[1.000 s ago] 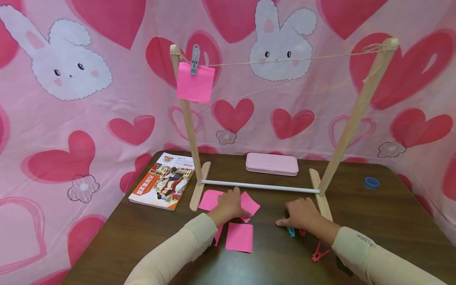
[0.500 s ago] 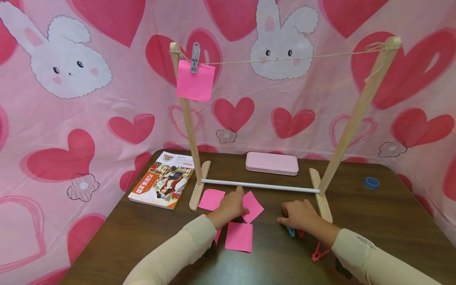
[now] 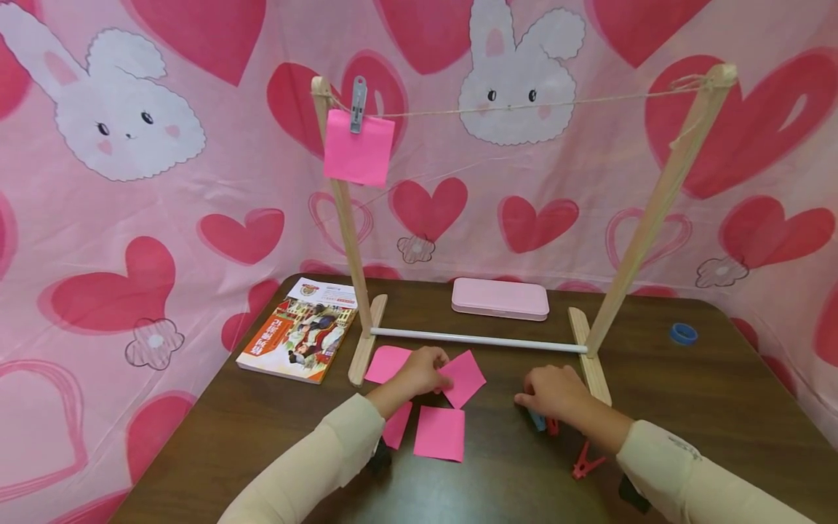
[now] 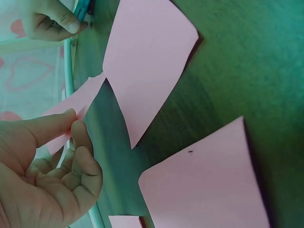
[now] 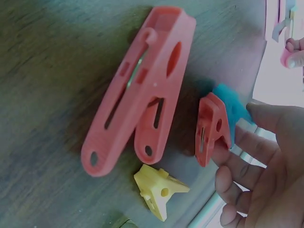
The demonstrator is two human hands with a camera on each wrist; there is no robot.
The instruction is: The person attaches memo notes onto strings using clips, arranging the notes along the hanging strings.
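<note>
My left hand [image 3: 419, 370] pinches a pink paper square [image 3: 466, 378] between thumb and index finger. In the left wrist view, that square [image 4: 84, 97] is tilted up off the table, its other fingers curled below. More pink squares [image 3: 439, 434] lie around this hand. On the right, my right hand [image 3: 555, 391] pinches a blue clothespin [image 5: 232, 108] between thumb and fingers, low over the table. A small red clothespin [image 5: 209, 127] sits right against the blue one. Nearer the wrist camera lie a larger-looking red clothespin [image 5: 142, 90] and a yellow clothespin [image 5: 160, 189].
A wooden frame [image 3: 644, 225] with a string [image 3: 517, 107] stands behind the hands. From the string's left end a grey clothespin [image 3: 358, 105] holds a pink square [image 3: 358, 150]. A book [image 3: 301, 338], a pink case [image 3: 500, 298] and a blue tape roll [image 3: 684, 334] lie around it.
My left hand has drawn slightly back and left, and one edge of the pink square has come up in its pinch. The right hand has barely moved, its fingers closing around the blue clothespin.
</note>
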